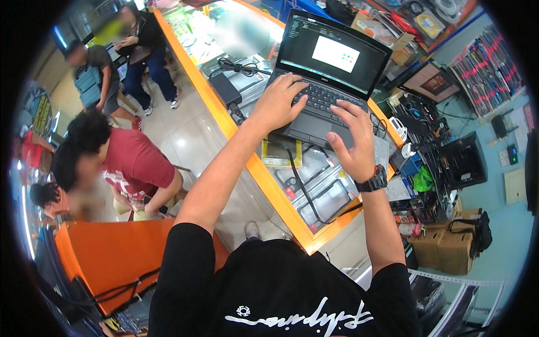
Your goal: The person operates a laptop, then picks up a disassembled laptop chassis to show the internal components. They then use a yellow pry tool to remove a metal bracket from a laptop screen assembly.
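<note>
A black laptop (306,126) stands opened on a glass-topped counter with an orange-yellow frame (269,191). Its screen (337,53) is lit, with a white window on a dark background. My left hand (279,102) rests on the left side of the keyboard, fingers spread and holding nothing. Over the right part of the keyboard and palm rest is my right hand (353,137), its fingers apart and nothing in them. A dark wristwatch (373,180) is on my right wrist. Left of the laptop lie a black power adapter (225,89) and a coiled black cable (238,67).
Packaged phone cases (314,194) show under the glass, with a black cable (303,188) across it. A person in a red shirt (137,157) is at the left, others farther back. Monitors (463,160) and cardboard boxes (443,250) stand at the right.
</note>
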A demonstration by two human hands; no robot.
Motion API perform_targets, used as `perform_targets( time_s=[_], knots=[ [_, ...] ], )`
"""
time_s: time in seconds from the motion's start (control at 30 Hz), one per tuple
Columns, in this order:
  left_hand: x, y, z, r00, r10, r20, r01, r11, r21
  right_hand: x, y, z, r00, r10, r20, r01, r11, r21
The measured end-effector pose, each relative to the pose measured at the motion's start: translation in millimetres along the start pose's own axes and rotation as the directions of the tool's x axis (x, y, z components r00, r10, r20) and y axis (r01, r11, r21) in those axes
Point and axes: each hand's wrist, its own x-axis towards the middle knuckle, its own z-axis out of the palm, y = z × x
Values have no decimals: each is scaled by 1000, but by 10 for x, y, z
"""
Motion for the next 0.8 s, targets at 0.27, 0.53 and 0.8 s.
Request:
perform_targets(
  time_s=[0.27,0.53,0.8],
  knots=[
    [-1040,1151,-739,937,-127,-326,118,992,-49,-650,-446,-508,979,-184,91,114,856,504],
    [-3534,2753,-300,624,-743,-240,711,668,-220,-1407,-697,-612,835,-479,272,-138,297,945],
    [-4327,3951,-435,347,-848,-400,820,482,-310,-1981,-1513,-251,669,-590,452,-431,188,883]
  ],
)
